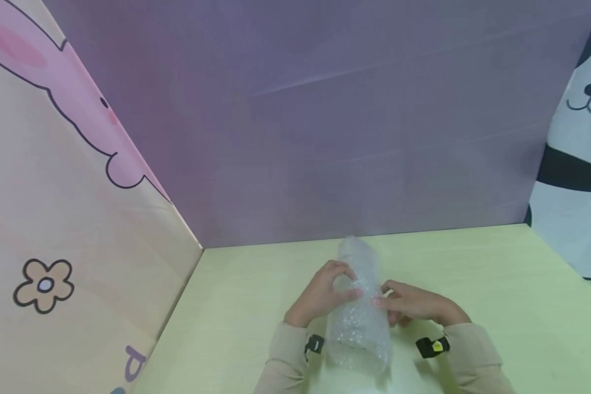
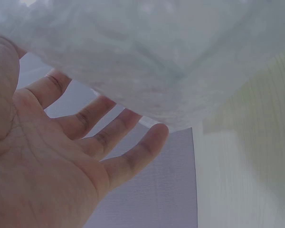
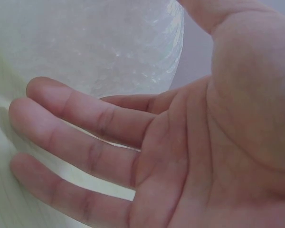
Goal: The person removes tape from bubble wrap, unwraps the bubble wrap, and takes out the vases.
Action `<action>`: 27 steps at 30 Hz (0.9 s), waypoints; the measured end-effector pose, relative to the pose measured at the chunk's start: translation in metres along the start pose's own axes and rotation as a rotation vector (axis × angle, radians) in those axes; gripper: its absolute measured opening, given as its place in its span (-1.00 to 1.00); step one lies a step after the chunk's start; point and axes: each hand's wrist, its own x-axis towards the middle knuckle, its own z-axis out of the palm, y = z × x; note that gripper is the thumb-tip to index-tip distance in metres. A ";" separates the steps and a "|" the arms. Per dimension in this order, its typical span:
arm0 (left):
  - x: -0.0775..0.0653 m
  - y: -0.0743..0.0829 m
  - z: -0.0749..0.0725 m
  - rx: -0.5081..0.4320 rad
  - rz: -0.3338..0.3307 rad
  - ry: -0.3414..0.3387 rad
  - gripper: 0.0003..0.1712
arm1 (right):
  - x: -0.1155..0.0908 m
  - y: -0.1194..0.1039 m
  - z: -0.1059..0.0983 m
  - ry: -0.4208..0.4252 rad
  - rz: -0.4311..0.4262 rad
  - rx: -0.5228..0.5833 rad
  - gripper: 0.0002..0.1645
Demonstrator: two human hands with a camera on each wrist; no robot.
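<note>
A roll of clear bubble wrap (image 1: 357, 323) lies lengthwise on the pale table, pointing away from me, with a loose flap at its near end. My left hand (image 1: 325, 290) rests on its left side, thumb and index finger arched over the top. Spread, mostly straight fingers (image 2: 145, 147) touch the wrap in the left wrist view. From the right, my right hand (image 1: 416, 303) lays its thumb tip on the roll. Its other fingers (image 3: 76, 142) extend loosely beside the wrap, low over the table. Layers of plastic blur whatever is inside.
The pale yellow-green table (image 1: 482, 284) meets a purple-grey back panel (image 1: 325, 137). A panel with a pink cartoon and a flower (image 1: 44, 285) stands at the left, one with a panda (image 1: 578, 175) at the right. Black straps (image 1: 432, 347) with small devices sit on both wrists.
</note>
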 end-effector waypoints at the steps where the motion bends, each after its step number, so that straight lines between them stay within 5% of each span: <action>1: 0.000 0.000 0.000 0.001 -0.002 -0.002 -0.69 | 0.000 0.000 0.000 0.000 0.002 0.000 -0.31; 27: -0.001 -0.001 -0.002 0.010 0.023 -0.005 -0.72 | 0.001 -0.003 0.003 -0.006 -0.008 0.010 -0.30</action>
